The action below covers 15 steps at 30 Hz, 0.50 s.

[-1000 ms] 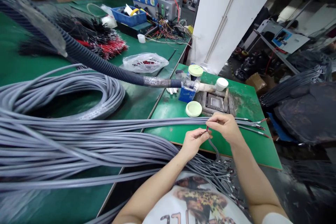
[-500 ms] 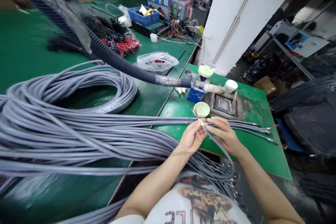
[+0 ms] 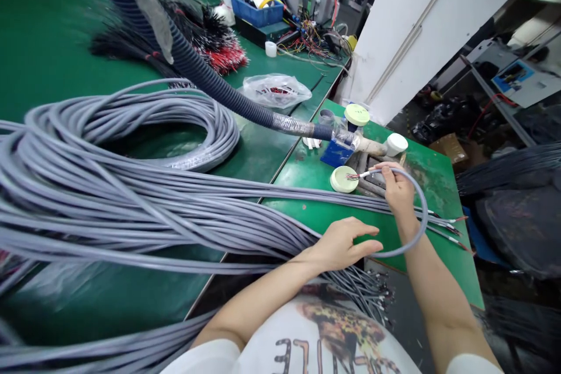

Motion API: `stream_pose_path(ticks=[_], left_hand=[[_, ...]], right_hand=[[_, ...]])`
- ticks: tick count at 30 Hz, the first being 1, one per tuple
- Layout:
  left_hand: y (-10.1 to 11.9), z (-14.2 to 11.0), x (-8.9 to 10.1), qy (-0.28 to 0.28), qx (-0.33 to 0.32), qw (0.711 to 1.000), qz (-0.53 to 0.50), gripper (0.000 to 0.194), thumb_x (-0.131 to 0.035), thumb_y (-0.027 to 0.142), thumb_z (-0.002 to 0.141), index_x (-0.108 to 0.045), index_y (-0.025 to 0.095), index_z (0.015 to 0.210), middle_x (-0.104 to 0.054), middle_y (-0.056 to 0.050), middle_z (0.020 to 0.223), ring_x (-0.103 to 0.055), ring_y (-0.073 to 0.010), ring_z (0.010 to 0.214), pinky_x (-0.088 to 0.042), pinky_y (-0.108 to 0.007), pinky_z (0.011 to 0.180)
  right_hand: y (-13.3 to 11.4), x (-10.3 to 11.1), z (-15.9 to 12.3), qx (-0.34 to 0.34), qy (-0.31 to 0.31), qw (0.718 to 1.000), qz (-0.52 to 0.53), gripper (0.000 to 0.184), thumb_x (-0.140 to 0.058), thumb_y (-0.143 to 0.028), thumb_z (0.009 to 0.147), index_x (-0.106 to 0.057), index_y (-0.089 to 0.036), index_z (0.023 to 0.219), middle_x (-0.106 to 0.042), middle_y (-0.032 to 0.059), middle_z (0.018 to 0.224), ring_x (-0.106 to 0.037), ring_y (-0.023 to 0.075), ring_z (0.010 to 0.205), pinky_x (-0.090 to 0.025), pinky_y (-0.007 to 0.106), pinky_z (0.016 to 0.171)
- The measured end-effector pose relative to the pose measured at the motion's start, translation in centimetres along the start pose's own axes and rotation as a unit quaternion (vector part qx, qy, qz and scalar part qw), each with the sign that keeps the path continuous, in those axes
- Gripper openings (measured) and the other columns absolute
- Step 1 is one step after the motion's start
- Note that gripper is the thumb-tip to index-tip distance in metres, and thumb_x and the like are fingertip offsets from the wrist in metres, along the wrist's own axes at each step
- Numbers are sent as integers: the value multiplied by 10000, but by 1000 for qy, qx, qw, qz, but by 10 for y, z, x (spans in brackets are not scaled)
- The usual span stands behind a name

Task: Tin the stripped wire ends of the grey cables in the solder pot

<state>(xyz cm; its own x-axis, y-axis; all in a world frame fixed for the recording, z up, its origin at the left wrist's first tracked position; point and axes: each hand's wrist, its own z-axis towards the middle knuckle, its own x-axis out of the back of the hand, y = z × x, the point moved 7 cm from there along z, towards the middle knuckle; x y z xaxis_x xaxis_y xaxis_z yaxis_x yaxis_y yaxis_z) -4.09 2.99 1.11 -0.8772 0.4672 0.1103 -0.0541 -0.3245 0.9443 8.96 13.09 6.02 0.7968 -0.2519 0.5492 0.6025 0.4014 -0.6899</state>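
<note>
My right hand (image 3: 398,188) pinches a grey cable (image 3: 423,204) close to its stripped end, and the cable loops round to the right and back under the hand. Its thin coloured wires (image 3: 353,176) point left, over the pale green round dish (image 3: 340,182); whether they touch what is in it I cannot tell. Below, my left hand (image 3: 346,243) is empty, thumb and fingers apart, close to the lower part of that loop. Several more grey cables (image 3: 333,196) run across the green board behind my hands, their stripped ends to the right.
A ridged dark hose (image 3: 245,106) slants down to a blue box (image 3: 337,152). Behind my right hand lies a grimy metal-framed block (image 3: 370,178). A white cup (image 3: 395,144) and a lidded jar (image 3: 356,114) stand nearby. Coiled grey cable (image 3: 166,160) covers the left table.
My right hand has taken the cable end and carried it up to the green dish. My left hand has let go and moved down. The view has shifted.
</note>
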Motion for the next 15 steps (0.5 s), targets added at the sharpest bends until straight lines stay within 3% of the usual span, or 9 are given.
stream_pose_path(ticks=[7, 15], left_hand=[[3, 0, 3, 14, -58, 997, 52, 318, -563, 386, 859, -693, 209, 1090, -733, -94, 953, -649, -220, 871, -461, -286, 799], [-3, 1, 2, -13, -29, 998, 61, 318, -540, 396, 878, -692, 192, 1070, -733, -65, 956, -634, -196, 875, -451, -275, 810]], right_hand=[[12, -19, 15, -1, -40, 998, -44, 281, -442, -383, 931, -638, -182, 904, -696, 43, 834, -633, 173, 823, -467, 299, 791], [20, -27, 21, 9, -53, 993, -100, 322, -421, -418, 931, -654, -200, 889, -682, 28, 852, -601, 163, 752, -444, 283, 738]])
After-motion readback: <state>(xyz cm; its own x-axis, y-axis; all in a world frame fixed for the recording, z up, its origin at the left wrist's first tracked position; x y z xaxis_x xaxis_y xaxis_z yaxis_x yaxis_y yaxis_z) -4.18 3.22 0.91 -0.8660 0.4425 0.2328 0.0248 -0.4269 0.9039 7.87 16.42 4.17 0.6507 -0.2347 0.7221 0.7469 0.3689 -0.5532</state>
